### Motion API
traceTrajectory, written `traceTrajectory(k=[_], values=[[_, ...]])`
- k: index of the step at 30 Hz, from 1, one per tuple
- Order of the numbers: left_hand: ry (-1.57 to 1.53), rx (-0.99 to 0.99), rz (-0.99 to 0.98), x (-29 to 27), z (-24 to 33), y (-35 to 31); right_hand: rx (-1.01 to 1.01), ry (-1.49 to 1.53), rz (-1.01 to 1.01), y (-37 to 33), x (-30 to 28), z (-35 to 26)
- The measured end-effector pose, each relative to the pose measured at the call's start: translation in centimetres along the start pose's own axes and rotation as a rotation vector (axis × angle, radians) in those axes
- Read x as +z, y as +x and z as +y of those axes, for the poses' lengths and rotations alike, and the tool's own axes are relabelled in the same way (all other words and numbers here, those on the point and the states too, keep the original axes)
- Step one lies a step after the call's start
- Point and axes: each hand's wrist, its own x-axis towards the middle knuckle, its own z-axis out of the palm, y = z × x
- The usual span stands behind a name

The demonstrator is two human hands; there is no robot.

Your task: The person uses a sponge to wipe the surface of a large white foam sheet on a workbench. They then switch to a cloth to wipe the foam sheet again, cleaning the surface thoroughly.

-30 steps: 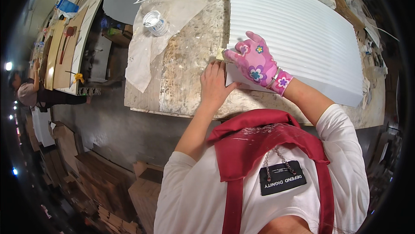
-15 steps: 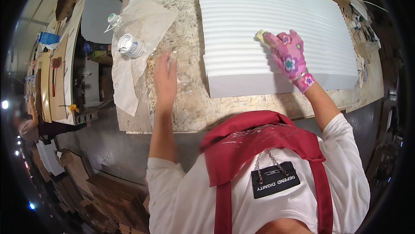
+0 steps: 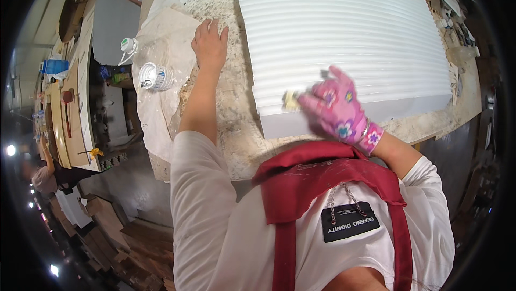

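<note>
Left grip [image 3: 210,46] palm-down, right grip [image 3: 334,107] pinched.

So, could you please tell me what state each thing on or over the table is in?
Pad: held, blurred
Right hand: gloved, gripping the pad
Left hand: bare, open, fingers slightly apart
Panel: lying flat, ridged side up
Tub: open, no lid on; contents unclear
Bottle: capped
Sheet: spread out, creased
Table: stained
</note>
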Motion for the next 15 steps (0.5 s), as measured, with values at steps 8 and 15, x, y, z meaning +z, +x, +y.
traceTrajectory(k=[8,15], values=[[0.013,-0.029,0.008,-0.4,0.2,-0.4,-0.09,0.017,-0.064,6.4,3.5,-1.3],[0.007,-0.055,-0.017,-0.2,0.1,-0.4,-0.091,-0.023,-0.15,7.7,4.3,-0.1]])
